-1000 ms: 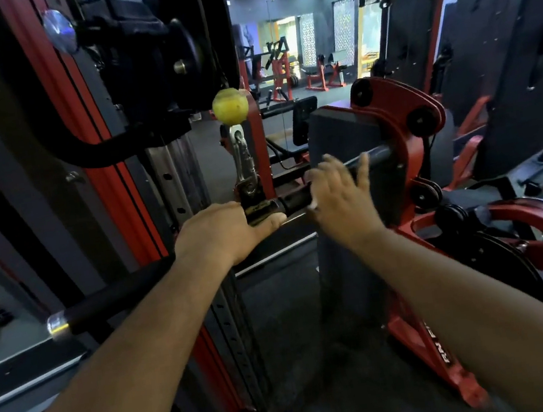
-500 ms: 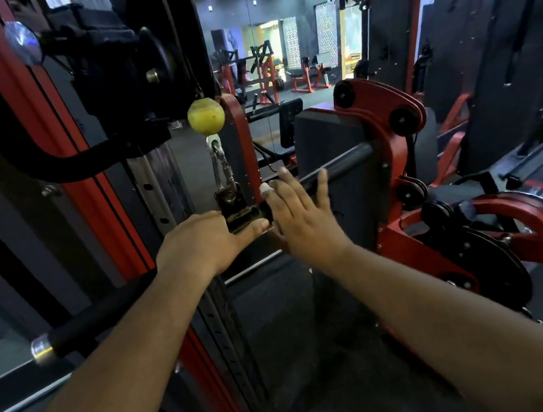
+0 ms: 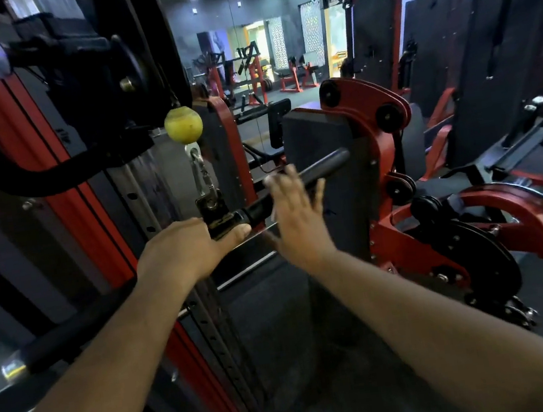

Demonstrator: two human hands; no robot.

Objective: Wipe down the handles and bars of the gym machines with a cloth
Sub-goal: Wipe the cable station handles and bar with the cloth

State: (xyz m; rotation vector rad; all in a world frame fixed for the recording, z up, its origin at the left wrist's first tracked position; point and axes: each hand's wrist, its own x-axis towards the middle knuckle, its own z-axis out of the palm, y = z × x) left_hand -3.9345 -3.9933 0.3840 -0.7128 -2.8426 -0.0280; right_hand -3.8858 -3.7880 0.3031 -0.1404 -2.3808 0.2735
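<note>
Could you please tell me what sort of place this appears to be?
Almost certainly a commercial gym: a cable bar hanging below a yellow stopper ball, a red plate-loaded machine, and more red equipment in the background.

Your task object is the black pull-down bar (image 3: 294, 182), a straight bar running diagonally from lower left to upper right. Its centre swivel bracket (image 3: 217, 218) hangs from a carabiner (image 3: 202, 177) directly below the yellow stopper ball (image 3: 183, 125). A chrome end cap (image 3: 13, 369) closes the lower-left end, far below and left of the ball.
</note>
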